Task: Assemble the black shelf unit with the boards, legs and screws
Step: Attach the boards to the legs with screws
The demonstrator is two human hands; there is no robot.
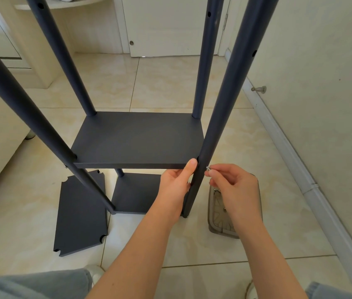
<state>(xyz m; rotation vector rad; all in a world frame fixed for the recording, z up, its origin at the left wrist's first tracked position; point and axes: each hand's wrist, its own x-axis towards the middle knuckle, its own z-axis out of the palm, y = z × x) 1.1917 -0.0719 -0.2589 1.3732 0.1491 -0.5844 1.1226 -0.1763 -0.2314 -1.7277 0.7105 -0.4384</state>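
Well left of the left hand (175, 186), a loose flat black board with notched corners (80, 214) lies on the beige tiled floor (170, 83). Above it the near-left black round leg (30, 117) slants up, with the far-left black round leg (62, 61) behind. Up-left of the left hand, the middle black rectangular shelf board (136, 139) sits level between the legs. The lower black shelf board (134, 193) is just left of that hand. Left thumb lies straight on the middle board's front edge at its right corner. Its fingers curl round the near-right black round leg (224, 104), mostly hidden. The far-right black round leg (205, 61) stands beyond. The right hand (233, 186), just right of the near-right leg, pinches a small silver screw (208, 168) between thumb and forefinger. The tip points at the leg at board height; contact cannot be told. Under the right hand, a translucent grey plastic tray (214, 223) is on the floor. The white wall (322, 83) is further right.
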